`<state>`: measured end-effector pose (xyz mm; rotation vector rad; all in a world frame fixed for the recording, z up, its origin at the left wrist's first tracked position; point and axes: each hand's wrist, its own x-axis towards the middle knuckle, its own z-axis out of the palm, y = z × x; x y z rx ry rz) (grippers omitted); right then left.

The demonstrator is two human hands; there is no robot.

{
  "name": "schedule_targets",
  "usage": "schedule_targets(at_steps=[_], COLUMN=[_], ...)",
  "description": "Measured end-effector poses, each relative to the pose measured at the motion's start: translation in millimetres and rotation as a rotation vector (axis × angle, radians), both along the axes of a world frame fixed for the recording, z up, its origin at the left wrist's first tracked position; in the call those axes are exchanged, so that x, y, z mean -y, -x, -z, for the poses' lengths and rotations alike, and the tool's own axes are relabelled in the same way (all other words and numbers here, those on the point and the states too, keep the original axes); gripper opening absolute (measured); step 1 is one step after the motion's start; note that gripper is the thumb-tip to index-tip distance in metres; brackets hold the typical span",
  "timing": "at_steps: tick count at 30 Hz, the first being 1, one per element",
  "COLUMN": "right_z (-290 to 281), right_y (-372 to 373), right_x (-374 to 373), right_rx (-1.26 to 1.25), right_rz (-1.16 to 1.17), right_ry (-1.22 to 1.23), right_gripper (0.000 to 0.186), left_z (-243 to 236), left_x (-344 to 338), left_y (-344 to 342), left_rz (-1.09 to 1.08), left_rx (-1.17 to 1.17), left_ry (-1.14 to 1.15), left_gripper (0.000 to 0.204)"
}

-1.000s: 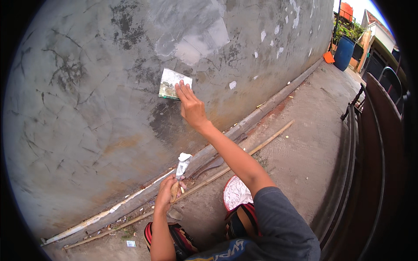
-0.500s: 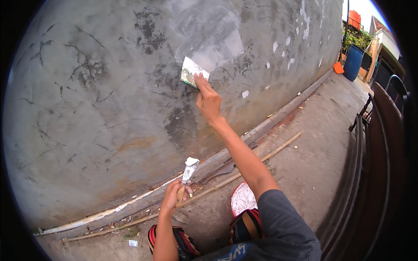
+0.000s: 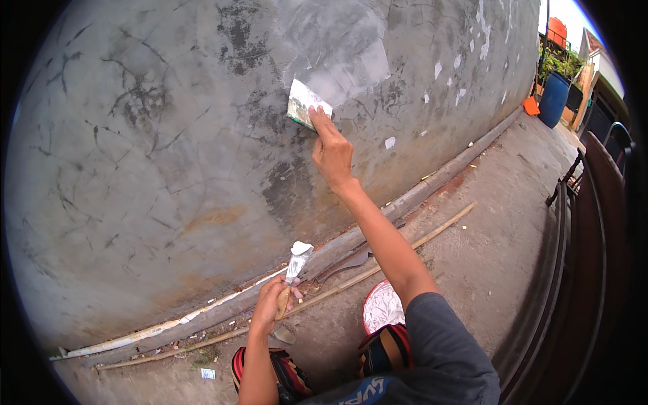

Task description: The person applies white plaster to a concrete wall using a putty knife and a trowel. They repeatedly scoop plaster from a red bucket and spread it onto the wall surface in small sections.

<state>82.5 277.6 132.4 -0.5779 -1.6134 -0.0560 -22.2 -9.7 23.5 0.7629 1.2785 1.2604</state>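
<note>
My right hand (image 3: 332, 154) presses the flat rectangular putty-smeared scraper blade (image 3: 307, 104) against the grey cracked wall (image 3: 155, 148), high near its pale patch. Stiff, light, slippery; hold its lower edge. My left hand (image 3: 273, 305) stays clenched round a wooden-handled putty knife (image 3: 294, 264).

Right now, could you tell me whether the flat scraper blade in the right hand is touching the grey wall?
Touching. The head view shows the right hand pressing the flat scraper blade against the grey wall, at the edge of a pale patch, no gap showing.
</note>
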Motion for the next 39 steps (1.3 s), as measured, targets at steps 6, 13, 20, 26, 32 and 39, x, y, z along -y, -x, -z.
schedule_targets(at_steps=[6,13,20,26,32,39], right_z=[28,7,65,33,40,77], right_y=[-28,-29,6,-2,52,30], right_x=[22,-39,5,-20,-35,-12], right_rx=[0.083,-0.146,0.096,-0.131,-0.16,0.094], right_rz=[-0.186,0.068,-0.022,0.062,0.163,0.053], right_ry=[0.049,0.065,-0.01,-0.088,-0.057,-0.009], right_gripper=[0.061,0.062,0.067,0.069,0.074,0.068], left_z=[9,8,13,4,-5,6], left_x=[3,2,2,9,8,1], left_y=[10,12,12,8,5,-6], left_rz=[-0.029,-0.028,-0.027,-0.002,-0.028,0.026], left_rx=[-0.038,-0.018,-0.024,-0.024,-0.012,-0.008], left_ry=[0.008,0.023,0.017,0.019,0.027,0.001], left_gripper=[0.031,0.031,0.03,0.029,0.028,0.031])
